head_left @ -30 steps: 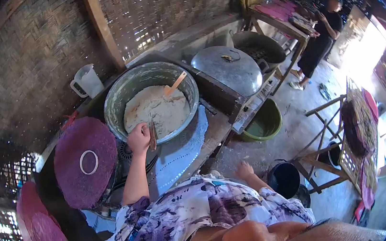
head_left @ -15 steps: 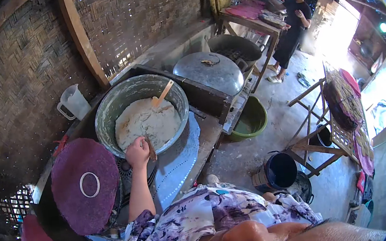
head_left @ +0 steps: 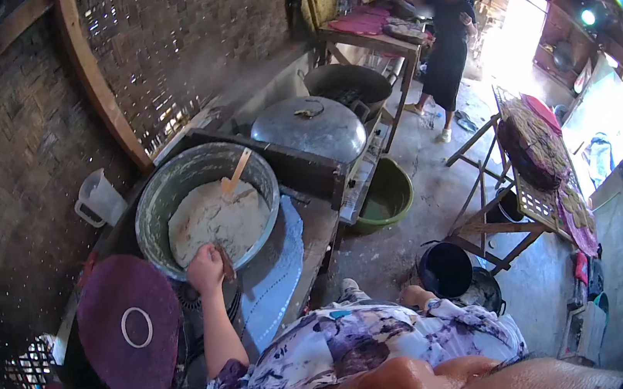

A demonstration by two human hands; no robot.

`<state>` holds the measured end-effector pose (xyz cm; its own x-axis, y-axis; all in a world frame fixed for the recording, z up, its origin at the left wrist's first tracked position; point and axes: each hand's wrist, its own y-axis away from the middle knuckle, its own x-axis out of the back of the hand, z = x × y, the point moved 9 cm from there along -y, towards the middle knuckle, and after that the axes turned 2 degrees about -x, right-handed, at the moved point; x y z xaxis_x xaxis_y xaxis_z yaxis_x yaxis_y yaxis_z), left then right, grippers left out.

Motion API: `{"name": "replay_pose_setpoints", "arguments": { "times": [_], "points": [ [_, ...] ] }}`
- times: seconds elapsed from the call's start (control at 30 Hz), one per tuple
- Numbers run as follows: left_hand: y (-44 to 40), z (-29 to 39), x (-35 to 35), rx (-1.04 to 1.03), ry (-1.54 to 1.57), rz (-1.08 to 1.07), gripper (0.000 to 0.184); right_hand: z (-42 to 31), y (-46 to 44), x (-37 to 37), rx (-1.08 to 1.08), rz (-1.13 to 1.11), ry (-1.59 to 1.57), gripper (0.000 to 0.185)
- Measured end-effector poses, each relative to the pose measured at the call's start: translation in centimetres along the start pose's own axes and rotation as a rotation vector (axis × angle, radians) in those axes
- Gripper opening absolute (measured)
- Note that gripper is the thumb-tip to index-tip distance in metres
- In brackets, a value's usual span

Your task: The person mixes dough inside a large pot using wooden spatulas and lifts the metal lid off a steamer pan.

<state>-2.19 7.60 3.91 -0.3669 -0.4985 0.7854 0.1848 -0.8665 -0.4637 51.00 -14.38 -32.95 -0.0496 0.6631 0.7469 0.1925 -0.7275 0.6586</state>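
My left hand (head_left: pixel 205 268) is closed around a brown curved piece (head_left: pixel 225 261) at the near rim of a large metal basin (head_left: pixel 146 232); its exact kind is unclear. Pale, floury, clumpy stuff (head_left: pixel 214 226) fills the bottom of the basin. A light wooden spatula (head_left: pixel 236 172) stands in this stuff, its handle leaning on the far right rim. On the right, my right hand (head_left: pixel 415 297) is low in front of my body, beside a dark bucket (head_left: pixel 445 269). Its fingers are too small and unclear to read.
A purple round mat with a white ring (head_left: pixel 138 327) stands left of my arm. Behind the basin are a clear jug (head_left: pixel 103 198) and a large lidded pot (head_left: pixel 308 134). A green tub (head_left: pixel 383 197) sits on the floor. Another person (head_left: pixel 449 45) stands near the far table.
The view has shifted right, so things sit further left. My right hand has come out further beside the bucket. My left hand stays at the basin rim. The other person has turned and shifted slightly.
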Motion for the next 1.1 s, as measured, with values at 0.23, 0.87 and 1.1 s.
{"name": "replay_pose_setpoints", "arguments": {
  "times": [0.23, 0.87, 1.1],
  "points": [
    [-0.4, -1.0, -1.3, 0.073, -0.054, -0.097, 0.021, 3.8, -1.9, 4.0, -0.129, 0.0, -0.227, 0.029],
    [-0.3, -1.9, -0.9, 0.434, -0.196, -0.06, 0.021, 20.5, -16.8, 30.5, -0.322, 0.936, -1.152, 0.019],
    [-0.1, -1.4, 0.3, 0.483, -0.045, 0.098, 0.021, 20.7, -11.8, 49.2, -0.213, 1.347, -1.214, 0.03]
  ]
}}
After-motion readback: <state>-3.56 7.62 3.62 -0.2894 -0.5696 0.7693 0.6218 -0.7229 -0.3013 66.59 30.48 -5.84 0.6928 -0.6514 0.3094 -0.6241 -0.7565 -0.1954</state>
